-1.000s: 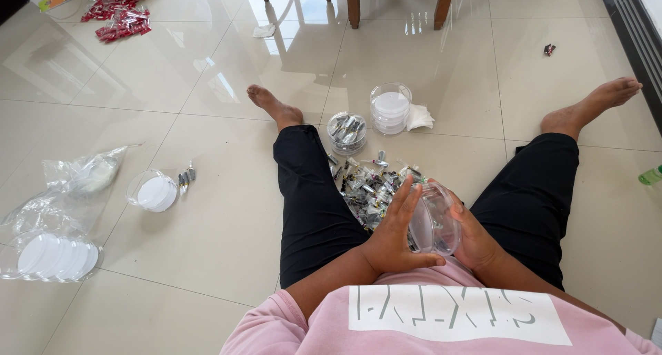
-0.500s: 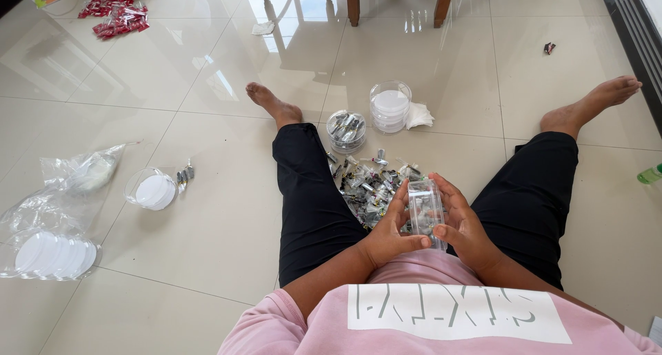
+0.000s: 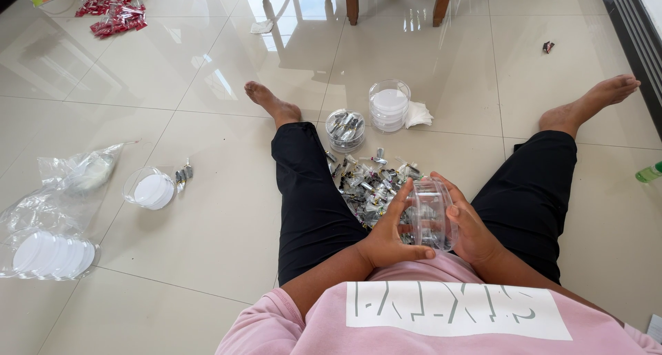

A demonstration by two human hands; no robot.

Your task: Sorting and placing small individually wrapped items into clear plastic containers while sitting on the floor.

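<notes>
Both hands (image 3: 431, 227) clasp a clear jar (image 3: 432, 214) above glossy tiled floor (image 3: 207, 210).

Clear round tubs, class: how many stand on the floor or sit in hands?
4: one in both hands, two near the left foot, one by the bag. Others may be hidden.

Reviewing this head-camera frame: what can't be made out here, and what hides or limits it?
- Contents of the clear round container: covered by the left hand and right hand.
- Small wrapped pieces in the pile: too small to identify.
- Red packets: far away, partly cut by the top edge.
- Green object: cut by the right edge.
- Plastic bag: glare blurs what it holds.
</notes>
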